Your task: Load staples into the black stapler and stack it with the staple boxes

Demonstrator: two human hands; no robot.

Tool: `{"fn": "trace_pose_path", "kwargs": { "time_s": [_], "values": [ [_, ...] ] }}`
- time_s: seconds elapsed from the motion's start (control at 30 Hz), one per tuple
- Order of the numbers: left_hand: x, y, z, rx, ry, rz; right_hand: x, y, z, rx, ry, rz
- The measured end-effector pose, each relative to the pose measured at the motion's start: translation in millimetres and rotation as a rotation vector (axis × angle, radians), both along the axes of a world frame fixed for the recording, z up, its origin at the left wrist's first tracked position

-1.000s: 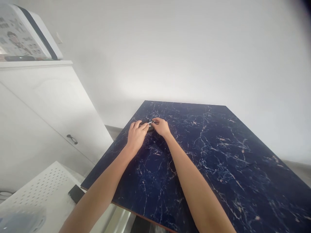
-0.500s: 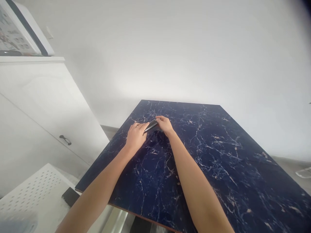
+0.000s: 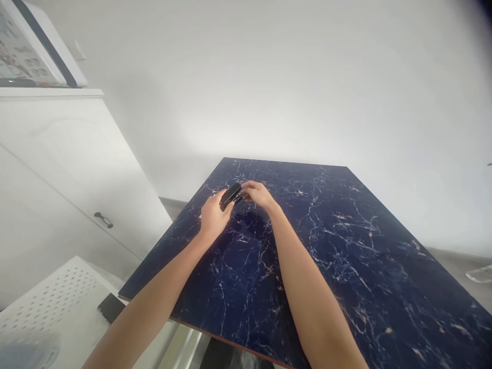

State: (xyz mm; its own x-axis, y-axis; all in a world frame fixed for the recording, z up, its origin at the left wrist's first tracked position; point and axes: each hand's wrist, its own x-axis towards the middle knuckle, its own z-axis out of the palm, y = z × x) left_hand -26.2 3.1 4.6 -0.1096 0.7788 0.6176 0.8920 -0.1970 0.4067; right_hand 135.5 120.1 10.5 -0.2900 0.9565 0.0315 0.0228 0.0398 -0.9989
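Note:
A small black oblong device (image 3: 230, 197), possibly a stapler, is held up between my hands above the dark blue marble-patterned tabletop (image 3: 346, 266). My left hand (image 3: 215, 215) grips its lower left end. The fingertips of my right hand (image 3: 259, 196) pinch its right end, where a thin part shows. My hands and the device stand near the table's far left side. Part of the device is hidden by my fingers.
A white cabinet (image 3: 57, 169) with a dark handle (image 3: 103, 220) stands left of the table. A perforated white panel (image 3: 49, 302) and a black block (image 3: 110, 307) lie at lower left. A white wall rises behind the table.
The black device has turned and risen from the table between my hands, now sitting more toward my left hand. My right hand has drawn slightly back to its right end.

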Motion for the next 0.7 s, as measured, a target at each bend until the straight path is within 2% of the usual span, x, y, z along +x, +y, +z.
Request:
{"fn": "trace_pose_path", "kwargs": {
  "time_s": [0.13,0.33,0.57,0.7],
  "values": [
    [0,3,-7.0,0.010,-0.040,0.013,-2,-9,9.6,-0.020,-0.059,0.124],
    [-6,12,-20.2,0.024,-0.044,0.047,-1,-16,14.7,-0.061,-0.093,0.222],
    [-13,18,-21.2,-0.024,0.045,0.067,-10,-12,0.5,-0.118,-0.129,0.142],
    [-12,19,-24.2,-0.061,0.115,0.082,-8,-11,-5.9,-0.145,-0.164,0.148]
  ]
}}
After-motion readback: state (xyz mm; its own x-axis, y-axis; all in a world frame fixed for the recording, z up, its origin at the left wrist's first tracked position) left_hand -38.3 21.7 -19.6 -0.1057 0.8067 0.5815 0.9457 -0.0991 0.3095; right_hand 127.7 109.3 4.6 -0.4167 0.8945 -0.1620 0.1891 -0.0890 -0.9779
